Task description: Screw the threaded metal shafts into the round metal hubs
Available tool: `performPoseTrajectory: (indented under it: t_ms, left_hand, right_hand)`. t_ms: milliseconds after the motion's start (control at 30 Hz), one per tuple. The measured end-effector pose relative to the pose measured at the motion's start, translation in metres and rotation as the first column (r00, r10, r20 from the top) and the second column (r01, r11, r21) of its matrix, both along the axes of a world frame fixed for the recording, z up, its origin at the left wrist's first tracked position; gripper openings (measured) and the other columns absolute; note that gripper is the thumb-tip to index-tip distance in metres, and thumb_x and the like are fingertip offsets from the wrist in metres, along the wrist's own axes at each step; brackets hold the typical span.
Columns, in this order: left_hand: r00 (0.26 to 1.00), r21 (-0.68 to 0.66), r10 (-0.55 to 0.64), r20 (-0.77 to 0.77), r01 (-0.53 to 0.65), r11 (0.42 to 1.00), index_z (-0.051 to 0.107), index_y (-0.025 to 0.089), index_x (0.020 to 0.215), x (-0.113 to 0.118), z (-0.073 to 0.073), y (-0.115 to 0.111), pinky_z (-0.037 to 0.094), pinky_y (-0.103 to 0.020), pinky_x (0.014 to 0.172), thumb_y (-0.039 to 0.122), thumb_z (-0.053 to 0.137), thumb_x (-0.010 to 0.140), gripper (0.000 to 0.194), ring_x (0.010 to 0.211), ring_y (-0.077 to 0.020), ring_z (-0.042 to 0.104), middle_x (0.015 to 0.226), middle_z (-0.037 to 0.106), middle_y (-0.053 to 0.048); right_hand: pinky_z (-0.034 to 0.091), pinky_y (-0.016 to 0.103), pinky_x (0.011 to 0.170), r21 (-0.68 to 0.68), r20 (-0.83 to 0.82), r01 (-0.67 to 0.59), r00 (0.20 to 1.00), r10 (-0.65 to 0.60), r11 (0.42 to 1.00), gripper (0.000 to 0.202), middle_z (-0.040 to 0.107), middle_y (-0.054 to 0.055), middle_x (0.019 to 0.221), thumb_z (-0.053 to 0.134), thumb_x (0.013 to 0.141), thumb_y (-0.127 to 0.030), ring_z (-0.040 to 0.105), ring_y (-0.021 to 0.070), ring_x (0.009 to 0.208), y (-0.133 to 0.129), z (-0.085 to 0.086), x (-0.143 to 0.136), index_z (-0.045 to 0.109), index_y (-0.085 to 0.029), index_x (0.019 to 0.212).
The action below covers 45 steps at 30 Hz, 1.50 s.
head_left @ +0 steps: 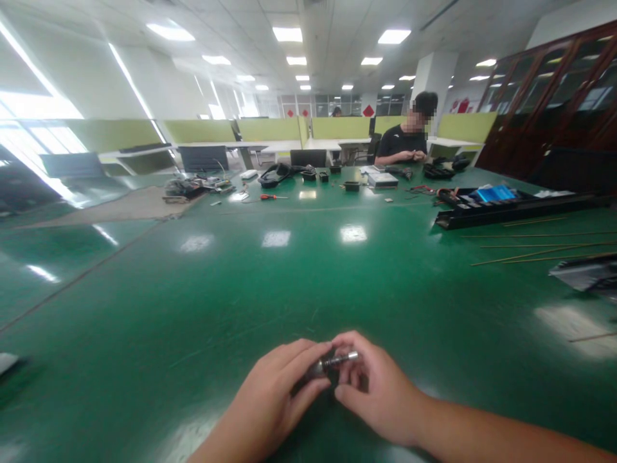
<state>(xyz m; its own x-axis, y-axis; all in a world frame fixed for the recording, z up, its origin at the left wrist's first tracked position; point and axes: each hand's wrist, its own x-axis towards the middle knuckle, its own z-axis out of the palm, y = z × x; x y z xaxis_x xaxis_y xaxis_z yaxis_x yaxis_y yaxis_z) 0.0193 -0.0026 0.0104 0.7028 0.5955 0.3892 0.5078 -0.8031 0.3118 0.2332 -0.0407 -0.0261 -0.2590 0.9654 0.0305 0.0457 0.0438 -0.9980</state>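
My left hand [279, 386] is wrapped round the body of a dark metal cylinder with a thin, ridged shaft [332, 362] and a bright silver end; its exact kind does not show. The shaft points right, out past the left fingertips. My right hand [380, 386] curls its fingers behind the shaft near the silver end, its thumb a little below it. The fingertips of both hands meet or nearly meet above the shaft. Most of the cylinder's body is hidden inside my left hand. Both hands are just above the green tabletop [270, 296].
Across the table sits a person in a black shirt [401, 143]. Along the far side lie a screwdriver [273, 197], a white box [382, 180] and a pile of parts [197, 184]. At right are a long black channel [511, 212] and several thin rods [544, 253].
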Motion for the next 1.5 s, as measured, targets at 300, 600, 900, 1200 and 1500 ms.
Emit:
performPoseTrajectory:
  t_ms: [300, 600, 900, 1200, 1500]
  left_hand:
    - [0.994, -0.032, -0.005, 0.108, 0.008, 0.999, 0.057, 0.029, 0.122, 0.0, 0.002, -0.004, 0.057, -0.028, 0.086, 0.028, 0.058, 0.097, 0.025, 0.1, -0.0192, 0.07, 0.109, 0.072, -0.003]
    - [0.991, -0.187, -0.076, 0.109, 0.095, 0.978, 0.062, 0.026, 0.111, 0.004, 0.014, -0.006, 0.052, -0.027, 0.074, 0.021, 0.065, 0.09, 0.022, 0.083, -0.0167, 0.066, 0.094, 0.071, -0.001]
    - [0.994, -0.241, -0.07, 0.088, 0.089, 0.966, 0.064, 0.025, 0.108, 0.005, 0.014, -0.007, 0.05, -0.027, 0.073, 0.022, 0.065, 0.09, 0.018, 0.083, -0.0177, 0.065, 0.091, 0.07, -0.003]
    - [0.993, -0.276, -0.063, 0.096, 0.088, 0.957, 0.064, 0.026, 0.11, 0.003, 0.014, -0.006, 0.051, -0.028, 0.075, 0.021, 0.066, 0.09, 0.021, 0.085, -0.0178, 0.066, 0.094, 0.071, -0.002]
    - [0.992, -0.316, -0.068, 0.104, 0.097, 0.944, 0.064, 0.026, 0.11, 0.002, 0.014, -0.007, 0.048, -0.028, 0.076, 0.02, 0.064, 0.089, 0.022, 0.086, -0.0168, 0.065, 0.094, 0.07, -0.001]
  right_hand:
    - [0.042, 0.025, 0.065, -0.006, 0.031, 0.009, 0.999, -0.009, 1.0, 0.01, 0.056, -0.003, 0.073, 0.068, 0.077, -0.015, 0.05, 0.0127, 0.066, 0.0, 0.01, 0.002, 0.065, -0.018, 0.085]
    - [0.04, 0.024, 0.062, 0.037, 0.157, -0.015, 0.988, 0.009, 0.999, 0.007, 0.059, -0.002, 0.071, 0.07, 0.074, -0.019, 0.052, 0.0147, 0.067, 0.0, 0.012, 0.004, 0.067, -0.018, 0.079]
    - [0.041, 0.025, 0.065, 0.073, 0.248, -0.025, 0.969, 0.007, 0.997, 0.007, 0.062, -0.002, 0.072, 0.07, 0.074, -0.018, 0.054, 0.016, 0.071, 0.0, 0.013, 0.003, 0.069, -0.019, 0.08]
    - [0.042, 0.025, 0.066, 0.094, 0.226, -0.038, 0.974, 0.016, 0.995, 0.008, 0.065, 0.0, 0.073, 0.07, 0.081, -0.025, 0.057, 0.0161, 0.072, 0.0, 0.012, 0.004, 0.072, -0.018, 0.079]
    - [0.042, 0.025, 0.064, 0.118, 0.222, -0.051, 0.975, 0.024, 0.992, 0.018, 0.067, 0.001, 0.073, 0.067, 0.086, -0.032, 0.058, 0.016, 0.07, 0.002, 0.011, 0.004, 0.073, -0.017, 0.079]
